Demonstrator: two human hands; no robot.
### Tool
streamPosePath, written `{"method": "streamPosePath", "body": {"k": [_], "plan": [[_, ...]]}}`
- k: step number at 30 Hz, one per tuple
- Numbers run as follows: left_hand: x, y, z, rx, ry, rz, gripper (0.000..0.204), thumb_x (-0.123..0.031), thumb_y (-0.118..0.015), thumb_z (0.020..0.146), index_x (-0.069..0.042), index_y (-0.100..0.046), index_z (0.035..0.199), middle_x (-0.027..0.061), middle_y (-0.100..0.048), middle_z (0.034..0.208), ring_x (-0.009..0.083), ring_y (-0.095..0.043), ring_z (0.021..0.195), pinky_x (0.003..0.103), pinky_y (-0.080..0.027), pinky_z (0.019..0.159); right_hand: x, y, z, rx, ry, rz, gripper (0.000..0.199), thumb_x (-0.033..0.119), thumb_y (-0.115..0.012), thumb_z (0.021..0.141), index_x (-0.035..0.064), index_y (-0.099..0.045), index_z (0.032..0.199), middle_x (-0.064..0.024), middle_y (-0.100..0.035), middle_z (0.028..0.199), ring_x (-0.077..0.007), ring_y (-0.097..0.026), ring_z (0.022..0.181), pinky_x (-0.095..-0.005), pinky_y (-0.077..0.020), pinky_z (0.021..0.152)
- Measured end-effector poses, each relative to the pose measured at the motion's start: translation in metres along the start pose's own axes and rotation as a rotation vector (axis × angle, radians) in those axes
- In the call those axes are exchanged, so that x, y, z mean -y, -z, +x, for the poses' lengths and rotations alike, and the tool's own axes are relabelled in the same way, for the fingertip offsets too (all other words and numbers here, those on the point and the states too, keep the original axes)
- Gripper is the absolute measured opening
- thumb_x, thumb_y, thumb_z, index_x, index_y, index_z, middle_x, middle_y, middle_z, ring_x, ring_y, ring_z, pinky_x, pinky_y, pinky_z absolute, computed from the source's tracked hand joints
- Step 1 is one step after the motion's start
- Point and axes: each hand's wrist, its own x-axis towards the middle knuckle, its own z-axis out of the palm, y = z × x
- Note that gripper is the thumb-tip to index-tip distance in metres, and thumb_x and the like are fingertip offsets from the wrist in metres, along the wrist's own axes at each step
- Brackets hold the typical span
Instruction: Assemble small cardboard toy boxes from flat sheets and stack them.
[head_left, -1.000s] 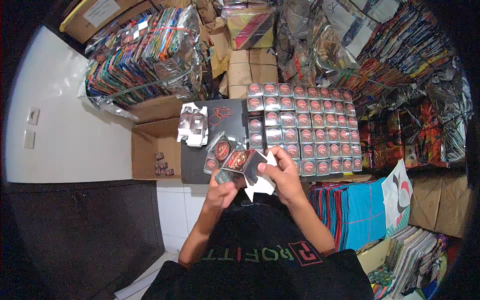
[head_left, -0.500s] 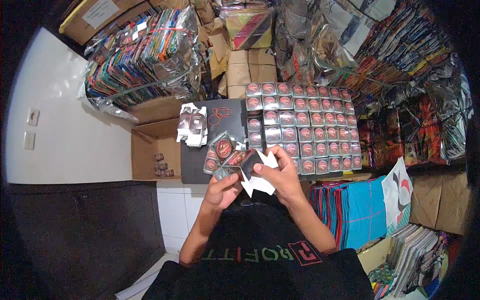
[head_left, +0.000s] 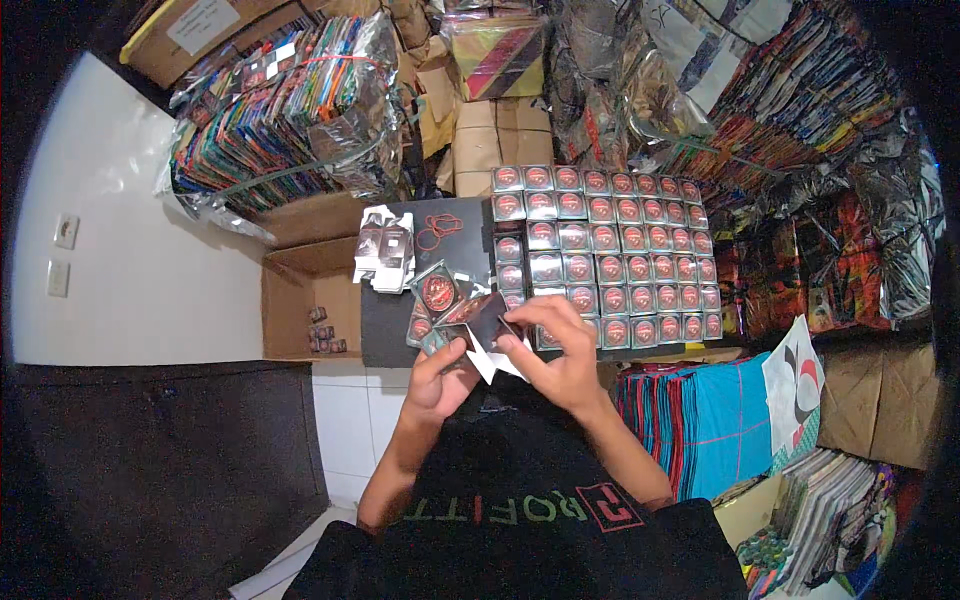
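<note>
Between my hands is a small dark carton (head_left: pixel 484 312) with a red emblem and white flaps standing out at its near, open end. My left hand (head_left: pixel 440 384) is closed on its left side, thumb on top. My right hand (head_left: pixel 562 352) pinches the carton's right edge by the flaps with thumb and forefinger. Just beyond lies another carton (head_left: pixel 438 292) with a round red emblem, over more cartons partly hidden by my left hand. Rows of finished-looking cartons (head_left: pixel 632 240) with the same emblem cover the table's right side.
Flat white-backed cartons (head_left: pixel 384 250) and red rubber bands (head_left: pixel 437 232) lie on the dark table (head_left: pixel 465 215). An open cardboard box (head_left: pixel 290 300) at left holds a few small cartons. Plastic-wrapped stacks (head_left: pixel 290 110) stand behind; folded blue cloth (head_left: pixel 715 420) is at right.
The carton has turned in my hands, and its white flaps now show less. My right fingers have shifted from over the flap to the carton's edge.
</note>
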Motion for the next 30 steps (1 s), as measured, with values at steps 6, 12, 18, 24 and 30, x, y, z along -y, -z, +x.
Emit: {"method": "streamPosePath", "body": {"k": [6,12,18,24,30], "plan": [[-0.008,-0.001,0.001,-0.015,-0.007,-0.077,0.053,-0.011,-0.059,0.097,0.0,-0.047,0.148,0.0182,-0.059,0.142,0.0331,-0.058,0.132,0.05,-0.042,0.116,0.003,0.005,0.004,0.137,0.014,-0.014,0.032,0.009,-0.08,0.081,0.0024,-0.075,0.112,-0.0136,-0.069,0.104,-0.0249,-0.069,0.096,-0.0347,-0.0545,0.085],[-0.007,0.001,0.002,0.001,0.063,-0.113,0.053,-0.014,-0.059,0.097,0.002,-0.048,0.146,0.0189,-0.06,0.142,0.0333,-0.058,0.131,0.05,-0.042,0.115,-0.006,0.011,0.004,0.203,0.01,-0.002,0.025,0.014,-0.074,0.085,0.0048,-0.073,0.107,-0.012,-0.067,0.104,-0.0293,-0.066,0.098,-0.0388,-0.0527,0.087],[-0.006,0.002,0.0,0.019,0.141,-0.139,0.054,-0.017,-0.058,0.098,0.005,-0.048,0.146,0.0189,-0.059,0.143,0.0331,-0.057,0.133,0.049,-0.038,0.118,-0.013,0.021,0.009,0.3,0.133,-0.078,0.023,0.016,-0.072,0.083,0.007,-0.073,0.104,-0.0098,-0.066,0.103,-0.0304,-0.065,0.098,-0.0427,-0.0489,0.091],[-0.009,0.005,0.001,0.027,0.122,-0.171,0.059,-0.019,-0.059,0.096,0.006,-0.045,0.148,0.0207,-0.058,0.143,0.0336,-0.056,0.134,0.048,-0.038,0.119,-0.011,0.015,0.006,0.224,0.041,0.127,0.016,0.008,-0.072,0.084,0.0049,-0.073,0.099,-0.0108,-0.066,0.1,-0.0241,-0.066,0.096,-0.0355,-0.0522,0.087],[-0.009,0.0,-0.001,0.001,0.101,-0.103,0.062,-0.018,-0.062,0.093,0.005,-0.044,0.149,0.0212,-0.058,0.144,0.0347,-0.056,0.134,0.048,-0.04,0.117,-0.015,0.002,-0.003,0.153,-0.283,0.492,0.04,0.002,-0.075,0.088,0.0029,-0.061,0.125,-0.0039,-0.062,0.106,-0.0133,-0.059,0.096,-0.0299,-0.0484,0.088]]}}
